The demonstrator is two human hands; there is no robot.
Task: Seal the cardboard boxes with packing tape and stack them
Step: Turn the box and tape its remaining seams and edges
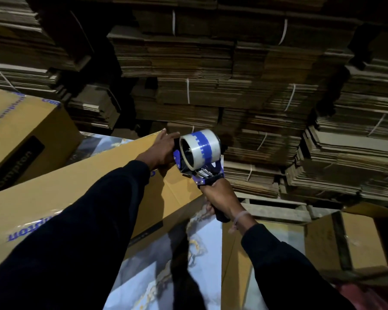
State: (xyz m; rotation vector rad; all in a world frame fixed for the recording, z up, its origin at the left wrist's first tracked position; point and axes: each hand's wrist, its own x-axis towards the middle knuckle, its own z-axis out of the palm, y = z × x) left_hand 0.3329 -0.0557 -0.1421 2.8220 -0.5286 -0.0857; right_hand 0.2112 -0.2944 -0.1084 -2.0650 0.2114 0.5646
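1. Nearest, a long cardboard box (61, 193), yellow-brown with blue lettering, lies tilted across the left of the view; its near end is cut off by the frame edge and a dark sleeve covers part of its top.
2. Left hand (164, 148): rests on the box's far upper corner, fingers spread over the edge. Fingertips are partly hidden behind the tape roll, so whether they curl over the edge cannot be told.
3. Right hand (220, 198): clenched around the dark handle of a tape dispenser (199, 159), a pale band at the wrist. The handle's lower end pokes out below the palm; the fingers are mostly hidden.
4. Tape dispenser: blue-framed, carrying a roll of clear tape (199, 146) with a blue toothed stripe. It sits at the box's far end, just beside the left hand; whether its blade touches the cardboard is hidden.
5. Second box (25, 130), same print, stands behind at left, cut off by the frame.
6. Open box (349, 240) at right, dim, contents hard to make out.
7. Bundles of flat cardboard (211, 86), tied with white string, stacked high across the background; upper rows fade into darkness.
8. Marbled pale floor (157, 265) below, partly shadowed.
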